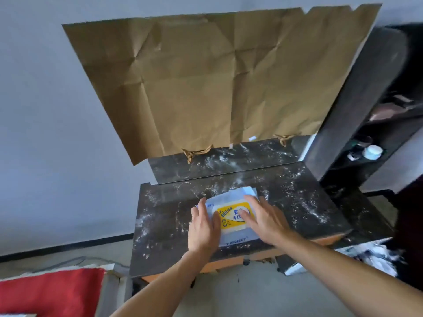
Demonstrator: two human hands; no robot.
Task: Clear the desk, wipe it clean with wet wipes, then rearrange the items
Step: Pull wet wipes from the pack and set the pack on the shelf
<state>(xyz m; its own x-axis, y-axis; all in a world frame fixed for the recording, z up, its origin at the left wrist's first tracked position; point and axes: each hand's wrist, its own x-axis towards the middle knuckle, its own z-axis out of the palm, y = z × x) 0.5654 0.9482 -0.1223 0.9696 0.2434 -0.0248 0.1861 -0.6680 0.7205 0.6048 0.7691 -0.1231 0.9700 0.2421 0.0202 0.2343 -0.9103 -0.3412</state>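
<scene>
The dark marbled surface [297, 202] in front of you is dusted with white specks. Your left hand [202, 227] lies flat with fingers spread on the left edge of the wet wipes pack [233, 216]; your right hand [263, 219] rests open on its yellow label. The pack sits mid-surface. Behind, creased brown paper [206, 76] leans on the wall; a dark shelf [366, 99] stands right.

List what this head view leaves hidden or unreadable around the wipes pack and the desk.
- Wet wipes pack: both sides covered by the left hand and right hand; printed text only partly legible.
- Desk: the back wall above it is hidden by brown paper.
- Shelf items: dark, blurred, unidentifiable.
- White clutter lower right: blurred.
</scene>
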